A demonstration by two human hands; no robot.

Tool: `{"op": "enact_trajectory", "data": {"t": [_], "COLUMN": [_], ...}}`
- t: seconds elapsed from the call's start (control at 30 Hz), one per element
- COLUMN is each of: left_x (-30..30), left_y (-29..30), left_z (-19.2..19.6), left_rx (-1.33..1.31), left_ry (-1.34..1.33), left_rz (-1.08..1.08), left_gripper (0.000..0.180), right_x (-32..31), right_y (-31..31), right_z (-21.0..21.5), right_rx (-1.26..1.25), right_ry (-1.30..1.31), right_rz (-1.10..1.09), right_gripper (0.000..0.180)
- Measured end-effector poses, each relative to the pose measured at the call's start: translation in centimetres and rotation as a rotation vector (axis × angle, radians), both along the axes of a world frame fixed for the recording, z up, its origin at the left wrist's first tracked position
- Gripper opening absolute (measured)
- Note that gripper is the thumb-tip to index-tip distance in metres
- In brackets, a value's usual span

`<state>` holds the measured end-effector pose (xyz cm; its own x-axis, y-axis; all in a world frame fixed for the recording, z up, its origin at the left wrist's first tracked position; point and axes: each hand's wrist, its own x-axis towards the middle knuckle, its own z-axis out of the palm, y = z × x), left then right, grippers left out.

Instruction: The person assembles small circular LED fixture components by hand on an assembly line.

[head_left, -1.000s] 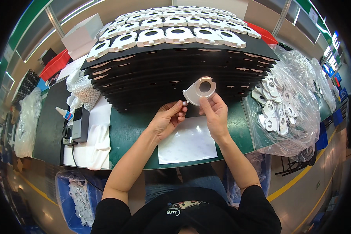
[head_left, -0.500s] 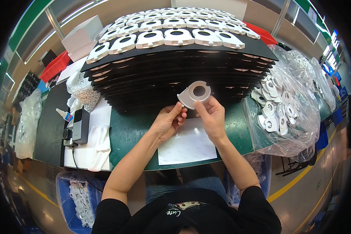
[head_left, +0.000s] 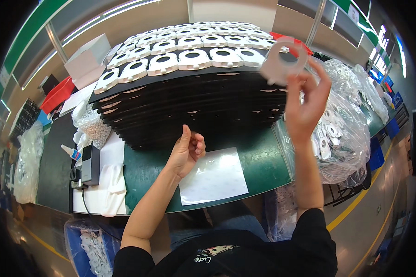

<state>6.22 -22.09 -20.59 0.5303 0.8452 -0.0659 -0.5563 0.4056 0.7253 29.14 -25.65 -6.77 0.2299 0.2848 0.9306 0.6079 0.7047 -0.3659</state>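
Observation:
My right hand (head_left: 308, 99) is raised at the right end of the stack, pinching a white plastic ring-shaped part (head_left: 285, 62) between thumb and fingers. The part is blurred by motion and overlaps the end of the front row of similar white parts (head_left: 194, 60) lying on the top black tray (head_left: 141, 77). Over the green table, my left hand (head_left: 186, 154) hovers near a white sheet (head_left: 212, 180), thumb stretched up and fingers loosely curled. Nothing shows in it.
Black trays (head_left: 194, 106) are piled high at the back of the table. To the right, a clear plastic bag (head_left: 351, 157) holds loose white parts. On the left are a bag of small beads (head_left: 93, 122), a glue bottle (head_left: 71, 152), a dark device (head_left: 90, 164) and a white cloth (head_left: 113, 191).
My right hand has carried the white part up and to the right, out of my left hand. My left hand has let go and moved slightly left and down; the view has shifted too.

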Motion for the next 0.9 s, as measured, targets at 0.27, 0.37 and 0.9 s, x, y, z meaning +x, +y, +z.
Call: {"op": "enact_trajectory", "data": {"t": [0.27,0.37,0.9], "left_x": [0.2,0.3,-0.8], "left_y": [0.4,0.4,-1.3], "left_z": [-0.3,-0.3,2.8], "left_rx": [-0.060,-0.074,0.982], "left_ry": [-0.035,-0.031,0.415], "left_rz": [-0.026,-0.025,0.925], "left_gripper": [0.050,0.050,0.010], "right_x": [8.8,8.4,15.8], "right_y": [5.0,5.0,-5.3], "right_z": [6.0,6.3,-12.0], "right_rx": [-0.709,-0.893,-1.045], "right_ry": [-0.046,-0.126,-0.414], "right_rz": [-0.073,-0.181,-1.059], "right_gripper": [0.035,0.041,0.049]}}
